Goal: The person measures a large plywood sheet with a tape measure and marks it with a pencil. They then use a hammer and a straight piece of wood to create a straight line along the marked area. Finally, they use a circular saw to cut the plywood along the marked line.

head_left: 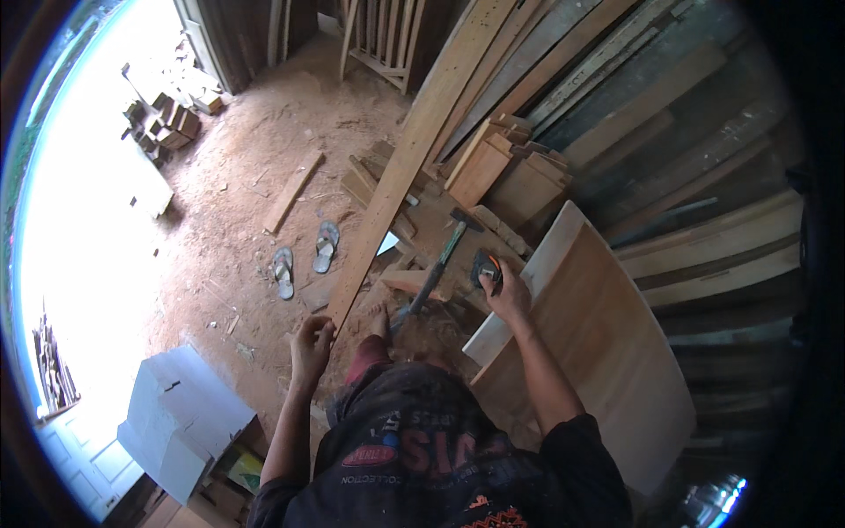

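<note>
Long wooden plank (pixel 410 167): runs diagonally from the left hand (pixel 312 343) up past the top of the view, its face marked with small dark spots. The floor (pixel 238 176) is reddish brown and loose, strewn with chips and offcuts; bright daylight enters at the left side of the room. Stacked boards (pixel 669 150), some pale and some dark, fill the right side. A broad wooden panel (pixel 607 352) with a curved edge stands beside the right forearm, a paler strip along its upper left side. The person's dark T-shirt (pixel 422 475) bears the main visible print: large reddish letters, smaller pale lettering and a red oval badge. A hammer (pixel 436 273) with a green and dark handle lies between the plank and the panel. A pair of sandals (pixel 326 246) sits on the floor left of the plank. The left fingers are curled at the plank's near end; whether they clamp it cannot be told. The right hand (pixel 509 295) is closed around a black and orange tape measure (pixel 485 268), held above the floor.
</note>
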Demonstrator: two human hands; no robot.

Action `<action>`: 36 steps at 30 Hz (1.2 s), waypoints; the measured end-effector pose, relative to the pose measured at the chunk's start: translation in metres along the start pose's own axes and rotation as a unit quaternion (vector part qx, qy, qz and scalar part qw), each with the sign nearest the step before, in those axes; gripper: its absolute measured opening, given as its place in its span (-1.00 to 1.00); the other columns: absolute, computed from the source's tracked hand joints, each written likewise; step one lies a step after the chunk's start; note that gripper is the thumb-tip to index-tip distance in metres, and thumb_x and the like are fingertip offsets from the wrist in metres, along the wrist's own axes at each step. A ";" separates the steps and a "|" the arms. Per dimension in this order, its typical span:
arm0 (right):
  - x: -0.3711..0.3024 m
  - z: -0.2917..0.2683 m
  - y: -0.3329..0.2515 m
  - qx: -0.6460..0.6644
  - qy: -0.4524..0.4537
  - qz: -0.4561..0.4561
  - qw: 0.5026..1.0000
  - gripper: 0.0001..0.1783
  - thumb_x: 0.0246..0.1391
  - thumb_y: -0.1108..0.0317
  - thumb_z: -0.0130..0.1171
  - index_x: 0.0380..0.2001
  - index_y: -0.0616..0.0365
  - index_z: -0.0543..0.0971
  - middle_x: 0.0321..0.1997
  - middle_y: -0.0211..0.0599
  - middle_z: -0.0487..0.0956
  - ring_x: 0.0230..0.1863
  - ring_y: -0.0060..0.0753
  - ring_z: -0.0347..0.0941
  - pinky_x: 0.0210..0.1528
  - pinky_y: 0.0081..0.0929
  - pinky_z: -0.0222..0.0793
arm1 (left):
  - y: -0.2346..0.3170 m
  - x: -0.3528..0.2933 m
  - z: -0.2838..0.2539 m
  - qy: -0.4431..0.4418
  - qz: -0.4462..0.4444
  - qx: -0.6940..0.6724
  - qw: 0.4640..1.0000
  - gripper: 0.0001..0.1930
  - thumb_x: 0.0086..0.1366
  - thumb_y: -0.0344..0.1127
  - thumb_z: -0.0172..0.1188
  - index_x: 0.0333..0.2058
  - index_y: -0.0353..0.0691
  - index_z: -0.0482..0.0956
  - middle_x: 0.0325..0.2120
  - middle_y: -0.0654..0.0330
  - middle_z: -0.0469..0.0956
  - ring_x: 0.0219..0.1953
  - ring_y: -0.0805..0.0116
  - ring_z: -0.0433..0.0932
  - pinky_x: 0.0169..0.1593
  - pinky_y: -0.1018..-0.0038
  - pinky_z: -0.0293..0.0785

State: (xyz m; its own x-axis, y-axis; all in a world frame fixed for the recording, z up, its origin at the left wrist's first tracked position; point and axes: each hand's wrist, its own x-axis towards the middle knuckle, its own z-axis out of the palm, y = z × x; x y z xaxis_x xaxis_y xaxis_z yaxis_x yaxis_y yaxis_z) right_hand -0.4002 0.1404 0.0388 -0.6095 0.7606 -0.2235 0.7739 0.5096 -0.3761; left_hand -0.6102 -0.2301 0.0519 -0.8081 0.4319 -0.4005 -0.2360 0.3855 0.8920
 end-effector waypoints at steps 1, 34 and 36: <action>-0.001 -0.007 -0.007 -0.045 -0.001 0.008 0.999 -0.30 0.28 -0.15 0.13 0.29 0.12 0.41 0.14 0.07 0.57 0.12 0.17 0.54 0.11 0.01 0.48 | -0.025 0.003 -0.004 -0.010 -0.050 0.007 0.999 -0.76 0.43 -0.30 0.24 -0.10 -0.39 0.62 -0.30 0.10 0.69 -0.27 0.35 0.70 -0.19 0.44 0.61; -0.030 0.106 -0.102 0.262 -0.021 0.129 0.956 -0.34 0.25 -0.06 0.23 0.09 0.32 0.34 -0.23 -0.02 0.60 -0.21 -0.02 0.61 -0.14 -0.11 0.51 | -0.080 0.195 0.098 -0.131 -0.026 0.270 0.954 -0.25 -0.04 -0.06 0.52 0.03 -0.26 0.32 -0.09 -0.16 0.59 0.03 -0.22 0.56 0.06 -0.02 0.47; -0.027 0.108 -0.103 0.239 0.003 0.145 0.960 -0.42 0.24 0.02 0.23 0.04 0.30 0.37 -0.21 0.01 0.59 -0.21 -0.01 0.59 -0.12 -0.10 0.49 | -0.092 0.200 0.098 -0.138 -0.036 0.272 0.952 -0.30 -0.05 -0.12 0.48 -0.02 -0.31 0.31 -0.15 -0.21 0.58 -0.01 -0.24 0.58 0.00 -0.02 0.50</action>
State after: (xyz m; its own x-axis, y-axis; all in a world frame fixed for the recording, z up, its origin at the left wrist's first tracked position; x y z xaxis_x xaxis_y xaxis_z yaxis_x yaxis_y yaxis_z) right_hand -0.4815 0.0238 -0.0138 -0.3783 0.8459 -0.3759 0.7419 0.0341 -0.6697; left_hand -0.6971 -0.0998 -0.1310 -0.6107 0.5565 -0.5634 0.0893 0.7553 0.6492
